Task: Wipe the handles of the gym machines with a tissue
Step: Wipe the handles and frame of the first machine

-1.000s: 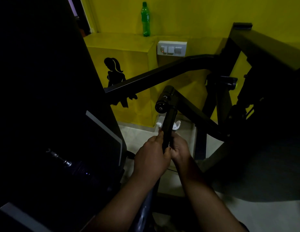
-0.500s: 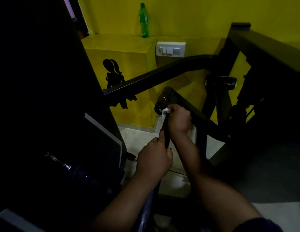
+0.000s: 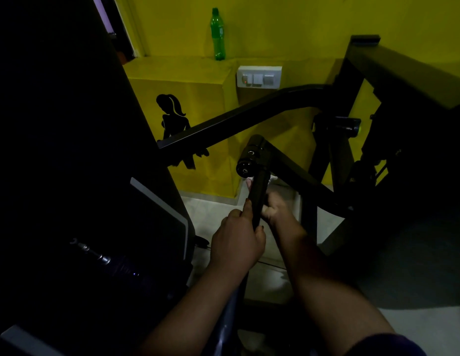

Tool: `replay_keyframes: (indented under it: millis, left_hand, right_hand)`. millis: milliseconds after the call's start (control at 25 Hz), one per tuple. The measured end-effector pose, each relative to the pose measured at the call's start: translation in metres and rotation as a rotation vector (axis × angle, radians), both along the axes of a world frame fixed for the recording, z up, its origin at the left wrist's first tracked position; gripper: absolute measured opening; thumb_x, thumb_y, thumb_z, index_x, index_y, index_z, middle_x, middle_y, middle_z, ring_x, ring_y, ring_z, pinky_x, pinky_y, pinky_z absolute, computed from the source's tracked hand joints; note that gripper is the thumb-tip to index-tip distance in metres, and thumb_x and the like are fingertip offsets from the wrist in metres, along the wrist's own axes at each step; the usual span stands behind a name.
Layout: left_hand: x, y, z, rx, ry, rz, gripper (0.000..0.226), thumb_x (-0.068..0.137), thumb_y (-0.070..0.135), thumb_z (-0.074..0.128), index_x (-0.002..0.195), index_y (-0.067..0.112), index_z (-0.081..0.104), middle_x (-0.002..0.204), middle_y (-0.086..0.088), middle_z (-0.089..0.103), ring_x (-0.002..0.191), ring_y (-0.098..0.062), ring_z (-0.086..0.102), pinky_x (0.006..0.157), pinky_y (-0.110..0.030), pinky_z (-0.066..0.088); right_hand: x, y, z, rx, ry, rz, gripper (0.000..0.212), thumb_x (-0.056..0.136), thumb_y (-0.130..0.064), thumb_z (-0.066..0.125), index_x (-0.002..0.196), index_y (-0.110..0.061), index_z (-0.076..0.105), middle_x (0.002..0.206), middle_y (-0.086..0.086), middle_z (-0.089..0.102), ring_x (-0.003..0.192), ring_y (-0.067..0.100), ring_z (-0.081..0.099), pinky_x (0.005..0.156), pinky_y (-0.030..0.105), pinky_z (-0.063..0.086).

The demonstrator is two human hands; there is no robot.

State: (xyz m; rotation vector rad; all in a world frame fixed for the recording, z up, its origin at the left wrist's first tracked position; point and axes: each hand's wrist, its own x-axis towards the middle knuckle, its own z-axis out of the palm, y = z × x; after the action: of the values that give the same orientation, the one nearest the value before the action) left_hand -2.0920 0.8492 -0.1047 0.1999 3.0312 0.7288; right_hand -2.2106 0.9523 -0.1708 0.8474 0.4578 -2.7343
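Observation:
A black machine handle (image 3: 259,191) hangs down from a round black hub (image 3: 250,156) at the centre of the head view. My left hand (image 3: 236,242) grips the handle's lower end. My right hand (image 3: 276,205) is wrapped around the handle from the right, just above the left hand, and looks blurred. A white tissue (image 3: 250,181) pokes out beside the handle above my right hand's fingers; most of it is hidden.
Black machine arms (image 3: 239,119) cross behind the handle and a dark frame (image 3: 403,104) fills the right. A dark padded seat back (image 3: 59,150) fills the left. A green bottle (image 3: 218,34) stands on the yellow ledge above a switch plate (image 3: 259,77).
My right hand slid up the handle to the hub with the tissue, then came back down to just above my left hand. The left hand kept its grip.

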Motion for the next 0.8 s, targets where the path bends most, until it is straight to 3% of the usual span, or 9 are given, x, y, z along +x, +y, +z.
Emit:
replay_keyframes:
  millis: [120,200,280,360,440,520,640,760,800]
  left_hand:
    - [0.0,-0.003,-0.003,0.022,0.008,0.014,0.063,0.094,0.036,0.049,0.151,0.026,0.024,0.142,-0.002,0.033,0.123,-0.023,0.044,0.085,-0.034,0.047]
    - [0.001,-0.003,-0.003,0.033,0.007,0.025,0.062,0.094,0.036,0.049,0.151,0.027,0.026,0.141,-0.002,0.032,0.123,-0.023,0.044,0.084,-0.032,0.045]
    - [0.001,-0.003,-0.004,0.058,0.008,0.023,0.062,0.093,0.034,0.05,0.15,0.029,0.027,0.136,-0.002,0.035,0.119,-0.022,0.046,0.083,-0.031,0.045]
    - [-0.001,-0.004,-0.003,0.101,0.012,0.021,0.06,0.091,0.033,0.052,0.148,0.03,0.032,0.13,-0.003,0.04,0.113,-0.023,0.051,0.083,-0.033,0.049]
    - [0.0,-0.006,-0.003,0.146,0.026,0.028,0.057,0.089,0.031,0.055,0.144,0.03,0.038,0.121,-0.005,0.047,0.104,-0.022,0.055,0.078,-0.031,0.049]
    - [0.002,-0.007,-0.003,0.209,0.043,0.041,0.052,0.088,0.03,0.059,0.139,0.027,0.047,0.114,-0.005,0.052,0.099,-0.018,0.056,0.073,-0.023,0.041]
    - [0.007,-0.011,-0.003,0.331,0.058,0.099,0.035,0.088,0.033,0.065,0.122,0.026,0.064,0.106,0.0,0.06,0.089,-0.01,0.056,0.062,-0.014,0.035]
    - [0.014,-0.017,-0.004,0.461,0.072,0.15,0.029,0.087,0.035,0.067,0.114,0.025,0.071,0.102,0.004,0.068,0.086,-0.012,0.064,0.069,-0.019,0.043]
    - [0.017,-0.019,-0.006,0.494,0.07,0.159,0.028,0.088,0.035,0.067,0.113,0.024,0.072,0.099,0.005,0.069,0.086,-0.012,0.065,0.071,-0.021,0.045]
  right_hand:
    - [0.019,-0.013,-0.014,-0.197,0.184,0.04,0.062,0.039,0.023,0.081,0.097,0.005,0.066,0.091,0.018,0.069,0.072,0.023,0.072,0.077,0.03,0.058]
    - [0.037,-0.017,-0.021,-0.082,0.235,0.17,0.046,0.057,0.011,0.082,0.098,-0.002,0.065,0.085,0.013,0.069,0.073,0.02,0.071,0.068,0.031,0.06]
    - [0.043,-0.017,-0.015,0.038,0.232,0.27,0.02,0.083,0.001,0.061,0.103,-0.004,0.061,0.084,0.011,0.068,0.075,0.019,0.07,0.066,0.031,0.059]
    - [0.039,-0.015,-0.005,0.193,0.213,0.215,0.013,0.091,-0.001,0.052,0.095,-0.004,0.063,0.081,0.008,0.068,0.071,0.015,0.067,0.062,0.026,0.057]
    - [0.045,-0.018,0.009,0.316,0.18,0.122,0.018,0.093,-0.002,0.05,0.083,-0.005,0.064,0.072,0.008,0.064,0.06,0.014,0.062,0.055,0.021,0.052]
    - [0.064,-0.021,0.014,0.258,0.11,0.082,0.031,0.097,-0.001,0.041,0.077,-0.001,0.065,0.065,0.012,0.062,0.055,0.019,0.062,0.051,0.022,0.053]
    - [0.089,-0.019,0.01,0.308,0.048,0.147,0.03,0.094,0.01,0.035,0.086,0.004,0.063,0.068,0.018,0.067,0.058,0.024,0.067,0.057,0.027,0.057]
    - [0.075,-0.016,0.013,0.452,-0.065,0.092,0.033,0.094,0.011,0.034,0.101,0.001,0.064,0.084,0.018,0.062,0.068,0.024,0.059,0.074,0.029,0.053]
    - [0.066,-0.016,0.013,0.464,-0.088,0.046,0.031,0.097,0.008,0.035,0.103,0.0,0.064,0.088,0.019,0.061,0.069,0.024,0.056,0.069,0.028,0.054]
